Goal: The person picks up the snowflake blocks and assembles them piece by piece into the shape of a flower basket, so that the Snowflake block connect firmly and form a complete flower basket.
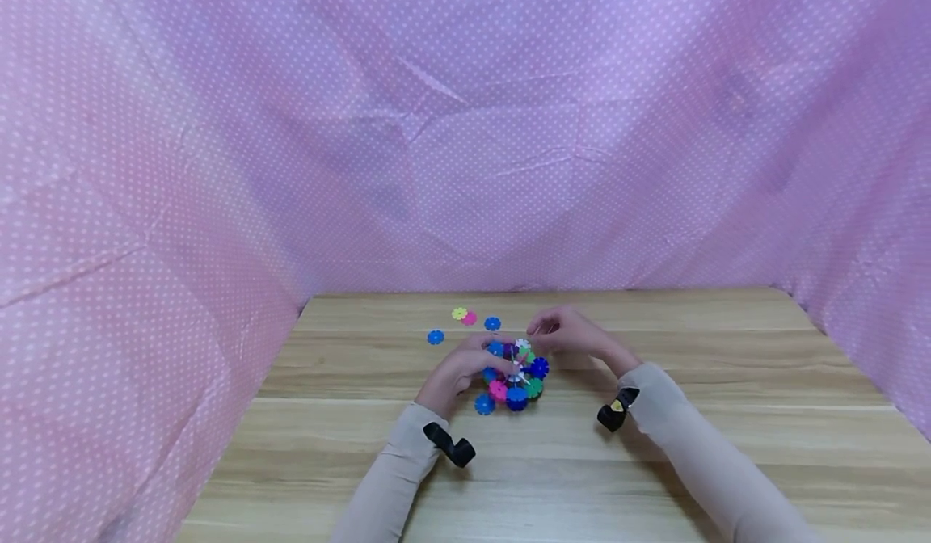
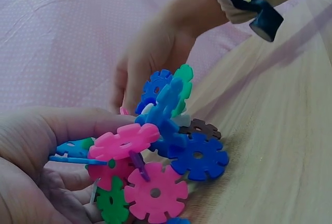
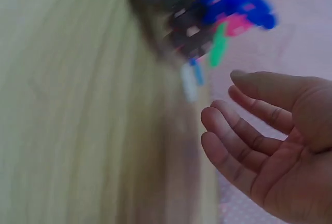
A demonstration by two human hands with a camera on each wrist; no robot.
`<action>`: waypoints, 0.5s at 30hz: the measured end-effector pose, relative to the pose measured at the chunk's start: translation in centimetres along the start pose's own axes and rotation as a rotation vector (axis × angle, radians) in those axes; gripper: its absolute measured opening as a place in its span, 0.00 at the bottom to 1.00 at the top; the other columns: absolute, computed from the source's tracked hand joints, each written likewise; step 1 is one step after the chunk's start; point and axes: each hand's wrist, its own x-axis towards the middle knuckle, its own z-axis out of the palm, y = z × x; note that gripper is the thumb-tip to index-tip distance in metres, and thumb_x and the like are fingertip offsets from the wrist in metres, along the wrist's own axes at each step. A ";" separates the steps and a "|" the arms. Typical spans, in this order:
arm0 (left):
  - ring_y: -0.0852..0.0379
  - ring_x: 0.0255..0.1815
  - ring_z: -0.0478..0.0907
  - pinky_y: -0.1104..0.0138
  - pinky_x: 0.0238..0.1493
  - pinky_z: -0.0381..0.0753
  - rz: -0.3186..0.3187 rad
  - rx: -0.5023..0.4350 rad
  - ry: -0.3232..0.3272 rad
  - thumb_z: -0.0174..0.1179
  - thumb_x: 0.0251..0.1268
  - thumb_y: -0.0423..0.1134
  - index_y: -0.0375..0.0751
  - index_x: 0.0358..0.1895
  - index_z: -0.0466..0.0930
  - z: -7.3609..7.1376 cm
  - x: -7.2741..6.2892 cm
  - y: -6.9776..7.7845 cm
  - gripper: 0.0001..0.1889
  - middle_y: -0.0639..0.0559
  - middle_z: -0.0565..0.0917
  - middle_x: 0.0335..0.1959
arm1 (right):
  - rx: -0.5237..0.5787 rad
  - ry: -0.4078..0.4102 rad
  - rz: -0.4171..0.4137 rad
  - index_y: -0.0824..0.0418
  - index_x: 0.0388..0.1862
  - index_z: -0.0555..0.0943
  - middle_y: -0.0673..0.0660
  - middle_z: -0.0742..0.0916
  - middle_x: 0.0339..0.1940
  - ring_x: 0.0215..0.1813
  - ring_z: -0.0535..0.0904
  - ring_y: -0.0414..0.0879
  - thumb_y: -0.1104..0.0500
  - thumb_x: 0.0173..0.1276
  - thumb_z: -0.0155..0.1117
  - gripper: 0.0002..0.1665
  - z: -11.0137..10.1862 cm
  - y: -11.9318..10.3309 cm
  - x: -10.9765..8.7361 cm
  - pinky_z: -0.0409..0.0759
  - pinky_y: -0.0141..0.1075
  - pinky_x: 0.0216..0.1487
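A cluster of interlocking snowflake discs (image 1: 516, 395), in blue, pink, green, white, brown and purple, sits over the wooden table. Its left side is gripped by my left hand (image 1: 461, 371); in the left wrist view the thumb lies along the top by a pink disc (image 2: 124, 142), with the other fingers underneath, partly hidden. My right hand (image 1: 572, 333) is just beyond the cluster on the right. The right wrist view shows that hand (image 3: 270, 146) with loosely bent fingers, nothing between them, apart from the blurred cluster (image 3: 228, 3).
Loose discs lie on the table (image 1: 582, 462) behind the left hand: a yellow disc (image 1: 459, 313) overlapping a pink one (image 1: 470, 318), and blue discs (image 1: 435, 337) nearby. Another blue disc (image 1: 484, 404) is at the cluster's near left. Pink dotted cloth (image 1: 465, 163) encloses the back and sides.
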 end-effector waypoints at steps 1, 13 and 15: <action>0.44 0.66 0.72 0.42 0.73 0.66 -0.007 -0.006 0.000 0.78 0.52 0.34 0.46 0.63 0.81 0.0 0.0 0.0 0.31 0.44 0.78 0.65 | -0.027 -0.016 -0.019 0.68 0.51 0.84 0.64 0.89 0.41 0.40 0.83 0.48 0.64 0.71 0.66 0.13 0.1 0.2 0.3 0.83 0.36 0.39; 0.47 0.54 0.80 0.53 0.56 0.83 -0.045 -0.007 -0.004 0.78 0.51 0.35 0.47 0.62 0.81 -0.3 0.0 -0.3 0.31 0.44 0.78 0.62 | -0.142 -0.150 -0.132 0.66 0.57 0.84 0.61 0.88 0.50 0.47 0.80 0.46 0.65 0.68 0.69 0.18 0.6 0.8 2.2 0.81 0.38 0.51; 0.46 0.54 0.80 0.52 0.56 0.83 -0.053 0.001 0.003 0.78 0.50 0.36 0.48 0.61 0.81 -0.3 0.0 -0.3 0.30 0.44 0.77 0.63 | -0.141 -0.151 -0.115 0.65 0.55 0.85 0.60 0.88 0.50 0.48 0.79 0.47 0.64 0.67 0.70 0.17 0.6 0.9 2.3 0.80 0.38 0.51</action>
